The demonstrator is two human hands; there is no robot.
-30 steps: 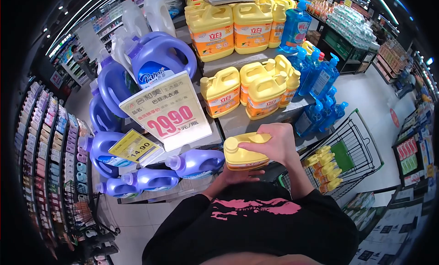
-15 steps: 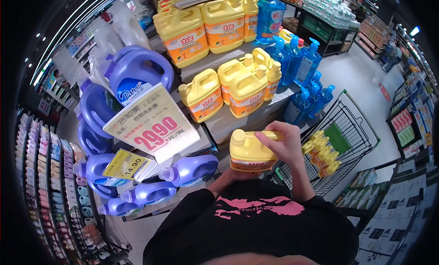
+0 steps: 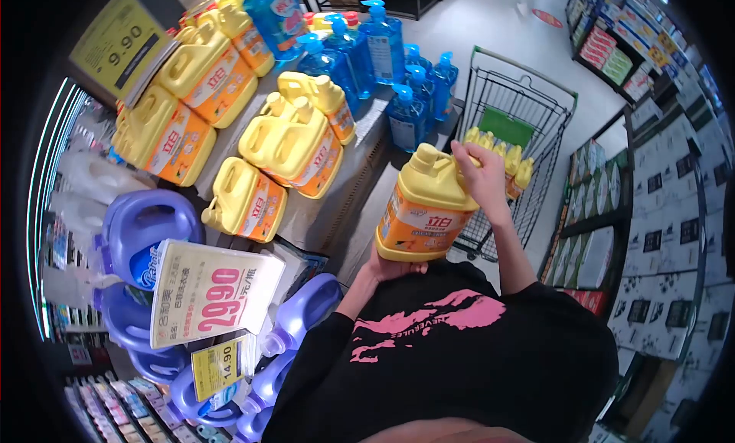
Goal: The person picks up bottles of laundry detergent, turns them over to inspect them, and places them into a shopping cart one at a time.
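Hands hold one yellow plastic detergent jug with an orange label in front of the chest, upright and tilted slightly, its long axis running from the base near the body up to the cap. The left hand cups the base from beneath, its grip closed on the jug's bottom edge. The right hand is clamped on the handle at the top, beside the cap. To the left, the grey display surface carries more yellow jugs and blue pump bottles. A black wire shopping trolley stands just beyond the right hand, holding small yellow bottles. Purple jugs and a price sign sit lower left in the shop aisle.
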